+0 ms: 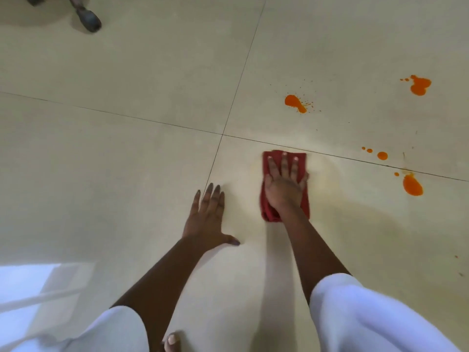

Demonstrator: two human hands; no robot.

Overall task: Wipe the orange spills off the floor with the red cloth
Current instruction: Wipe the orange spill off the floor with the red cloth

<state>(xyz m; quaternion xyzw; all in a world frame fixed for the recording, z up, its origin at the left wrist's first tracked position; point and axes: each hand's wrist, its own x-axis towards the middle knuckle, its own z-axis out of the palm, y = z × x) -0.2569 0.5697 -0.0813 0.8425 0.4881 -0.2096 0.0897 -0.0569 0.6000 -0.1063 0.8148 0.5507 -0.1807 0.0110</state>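
My right hand [284, 185] presses flat on the folded red cloth [302, 158], which lies on the cream tiled floor [127, 174] just below a tile joint. My left hand [206, 217] rests flat on the floor to the left of the cloth, fingers spread, holding nothing. A faint yellowish smear surrounds the cloth. Orange spills sit to the right: one splat [294, 102] beyond the cloth, one blob [420, 85] at far right, a row of small drops [382, 155], and a larger blob [412, 185] to the cloth's right.
A dark foot of some stand or furniture [87, 20] rests on the floor at the top left. My knees in white trousers [368, 316] and a bare toe [172, 340] fill the bottom edge. Bright window light reflects at the lower left [33, 283].
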